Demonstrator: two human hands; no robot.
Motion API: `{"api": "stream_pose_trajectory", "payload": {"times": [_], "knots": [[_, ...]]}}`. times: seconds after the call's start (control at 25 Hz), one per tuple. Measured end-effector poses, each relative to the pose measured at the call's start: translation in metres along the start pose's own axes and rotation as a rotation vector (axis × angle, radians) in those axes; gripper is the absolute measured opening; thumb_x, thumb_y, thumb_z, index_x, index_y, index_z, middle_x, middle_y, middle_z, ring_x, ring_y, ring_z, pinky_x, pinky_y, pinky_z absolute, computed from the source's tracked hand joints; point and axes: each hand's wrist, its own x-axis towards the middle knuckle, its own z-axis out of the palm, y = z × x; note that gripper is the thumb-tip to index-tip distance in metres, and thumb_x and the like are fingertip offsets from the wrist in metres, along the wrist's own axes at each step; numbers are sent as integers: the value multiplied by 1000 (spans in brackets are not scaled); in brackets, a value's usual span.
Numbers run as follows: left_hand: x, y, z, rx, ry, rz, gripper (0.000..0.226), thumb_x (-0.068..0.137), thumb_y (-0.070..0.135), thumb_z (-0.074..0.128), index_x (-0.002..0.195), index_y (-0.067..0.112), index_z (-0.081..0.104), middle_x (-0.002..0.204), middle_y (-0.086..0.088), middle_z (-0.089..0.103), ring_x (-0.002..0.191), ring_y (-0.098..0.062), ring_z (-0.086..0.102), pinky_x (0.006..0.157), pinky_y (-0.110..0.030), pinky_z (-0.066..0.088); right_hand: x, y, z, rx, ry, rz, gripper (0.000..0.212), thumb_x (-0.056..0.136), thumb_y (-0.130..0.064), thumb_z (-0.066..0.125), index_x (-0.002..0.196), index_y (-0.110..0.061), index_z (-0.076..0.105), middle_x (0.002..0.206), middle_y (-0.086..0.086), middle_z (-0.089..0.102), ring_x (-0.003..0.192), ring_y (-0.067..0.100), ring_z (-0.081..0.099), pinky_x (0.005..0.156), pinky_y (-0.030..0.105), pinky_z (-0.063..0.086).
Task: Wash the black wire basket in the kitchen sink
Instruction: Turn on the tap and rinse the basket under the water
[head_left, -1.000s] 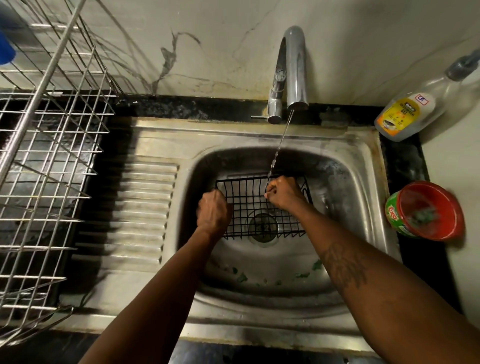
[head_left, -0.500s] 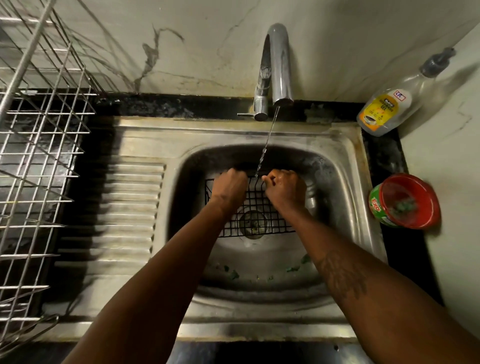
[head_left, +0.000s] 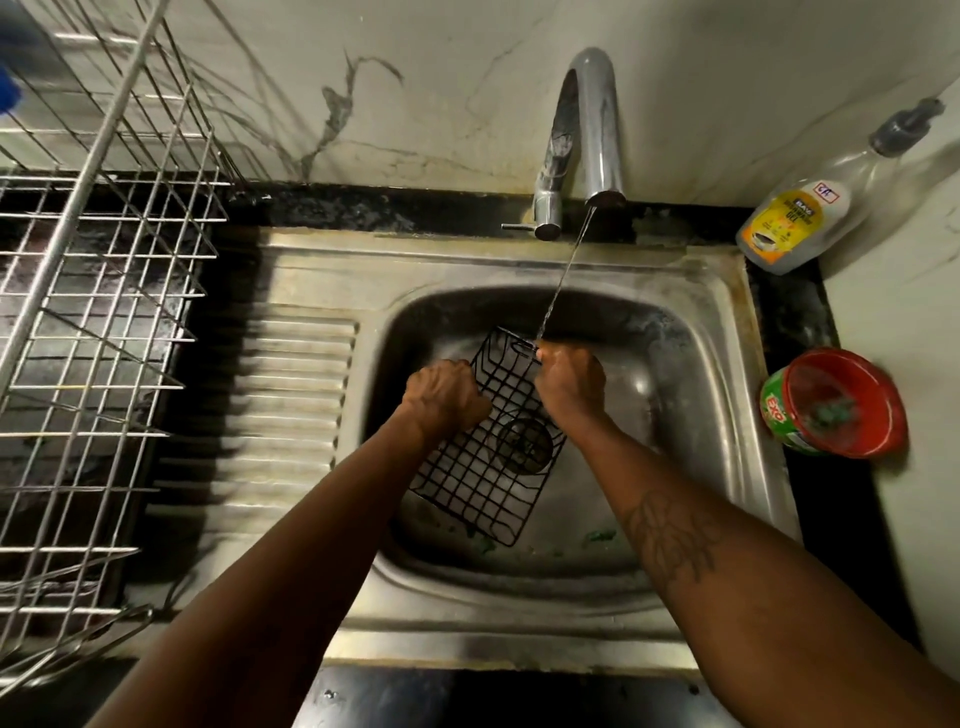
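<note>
The left hand is curled into a fist round the left edge of the black wire basket. The right hand has its fingers closed on the basket's far corner, where a thin stream of water from the faucet lands. The basket sits askew inside the sink, over its drain. Right of the sink stand a soap bottle and a red tub; left of it is a metal dish rack.
</note>
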Motion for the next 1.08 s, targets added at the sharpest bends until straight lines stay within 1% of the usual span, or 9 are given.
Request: {"api": "stream_pose_trajectory", "payload": {"times": [0.12,0.24,0.28,0.4,0.48,0.6,0.72,0.92,1.08], "knots": [[2,1,3,-95,55,-17,24,98,21,48,119,12,56,96,-8,54,77,-21,50,71,-35,41,6,0,-4,-50,-61,-104,25,99,-17,53,114,-25,72,100,7,74,89,25,68,74,31,56],[0,7,14,-278,-49,39,32,100,8,48,131,2,48,104,-11,60,86,-24,62,69,-32,50,10,0,-8,-58,-79,-193,28,105,-28,48,115,-22,73,106,7,75,92,28,69,80,39,58],[-2,11,19,-318,-64,41,32,100,8,48,131,3,45,98,-8,60,80,-22,63,63,-30,51,10,-1,-9,-57,-78,-201,29,106,-29,48,115,-21,74,108,7,75,93,28,70,81,40,59],[-3,21,26,-372,-48,19,30,100,6,49,129,1,44,90,-5,55,66,-12,51,51,-21,36,17,-3,-6,-133,-85,-226,26,104,-24,51,115,-23,74,109,6,75,94,28,70,81,40,59],[-2,26,24,-383,-42,-14,27,99,4,49,126,-1,47,93,-7,53,66,-10,48,51,-19,33,20,-9,-5,-152,-118,-233,25,103,-19,52,112,-23,75,103,8,75,89,28,70,80,39,59],[-4,31,21,-373,-41,-16,22,100,4,50,122,-2,51,100,-9,53,79,-16,54,63,-22,43,20,-18,-3,-93,-190,-262,24,104,-20,53,112,-21,75,101,11,75,88,30,70,78,39,59],[-10,31,21,-333,-72,23,18,101,5,52,118,-1,56,115,-16,56,92,-23,58,75,-27,49,23,-5,-7,-63,-259,-233,24,102,-38,56,113,-28,75,112,0,75,100,24,68,81,34,53],[-9,22,22,-392,-56,-9,18,100,6,50,118,3,53,99,-9,56,82,-17,57,72,-27,48,34,60,-23,-35,-369,-86,27,96,-51,58,113,-36,74,118,-5,74,105,19,66,90,36,54],[-9,34,24,-443,-62,-43,11,101,7,52,111,4,54,94,-6,54,75,-13,54,61,-20,44,38,48,-14,3,-362,-85,30,98,-47,57,119,-31,72,122,-3,72,110,20,64,94,39,53]]}}
